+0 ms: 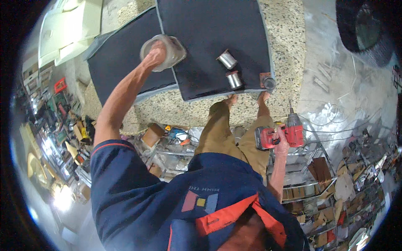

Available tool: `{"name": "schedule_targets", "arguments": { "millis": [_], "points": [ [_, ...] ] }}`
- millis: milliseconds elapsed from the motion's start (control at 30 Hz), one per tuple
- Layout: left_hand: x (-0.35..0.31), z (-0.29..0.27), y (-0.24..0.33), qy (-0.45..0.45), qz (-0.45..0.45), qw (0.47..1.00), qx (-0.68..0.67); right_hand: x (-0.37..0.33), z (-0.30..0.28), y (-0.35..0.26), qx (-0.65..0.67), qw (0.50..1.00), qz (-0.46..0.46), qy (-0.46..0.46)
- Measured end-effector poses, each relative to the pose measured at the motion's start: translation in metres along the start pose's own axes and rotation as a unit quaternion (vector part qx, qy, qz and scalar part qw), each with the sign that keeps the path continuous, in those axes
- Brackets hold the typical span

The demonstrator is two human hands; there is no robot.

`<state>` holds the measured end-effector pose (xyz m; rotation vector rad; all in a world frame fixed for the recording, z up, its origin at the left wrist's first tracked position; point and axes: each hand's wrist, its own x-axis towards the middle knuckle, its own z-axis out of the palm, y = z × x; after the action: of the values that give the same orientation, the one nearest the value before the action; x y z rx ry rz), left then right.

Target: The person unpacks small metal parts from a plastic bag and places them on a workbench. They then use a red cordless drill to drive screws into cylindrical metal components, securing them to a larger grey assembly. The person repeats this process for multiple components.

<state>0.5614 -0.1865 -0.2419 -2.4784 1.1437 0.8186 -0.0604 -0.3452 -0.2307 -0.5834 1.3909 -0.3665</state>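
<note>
My left hand point(156, 54) reaches down into a cloudy, see-through plastic tub point(177, 51), and its fingers are mostly hidden there. The tub rests on dark mats point(209, 25) with pale edging. In my right hand point(282, 142) is a red and black cordless drill point(295, 130), gripped by the handle, its tip pointing away from me beside my leg. Two spools of silvery wire, one farther off point(227, 60) and a nearer spool point(234, 80), lie on the right-hand mat. At that mat's near right corner sits a small rusty plate with a round grey part point(269, 82).
Speckled stone floor point(289, 50) surrounds the mats, and my bare feet stand at their near edge. Cables point(339, 121) trail across the concrete on the right. Cluttered metal racks point(310, 188) fill the space around my legs. A pale plastic piece point(69, 31) stands far left.
</note>
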Motion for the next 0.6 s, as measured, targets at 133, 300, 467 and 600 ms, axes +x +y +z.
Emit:
{"name": "schedule_targets", "arguments": {
  "millis": [133, 300, 467, 600],
  "points": [
    [-0.001, -0.005, -0.006, -0.013, -0.006, 1.000, 0.006, 0.002, 0.002, -0.008, 0.026, 0.999, -0.021, -0.036],
    [-0.001, -0.008, -0.008, -0.021, -0.023, 0.999, 0.012, 0.019, 0.001, -0.024, 0.021, 0.999, -0.017, -0.046],
    [-0.014, -0.014, -0.002, 0.008, -0.034, 0.999, 0.008, 0.031, -0.010, -0.055, -0.014, 0.998, 0.016, -0.063],
    [-0.033, -0.035, 0.012, 0.052, -0.074, 0.992, -0.086, 0.050, -0.023, -0.084, -0.041, 0.992, 0.025, -0.113]
  ]
}}
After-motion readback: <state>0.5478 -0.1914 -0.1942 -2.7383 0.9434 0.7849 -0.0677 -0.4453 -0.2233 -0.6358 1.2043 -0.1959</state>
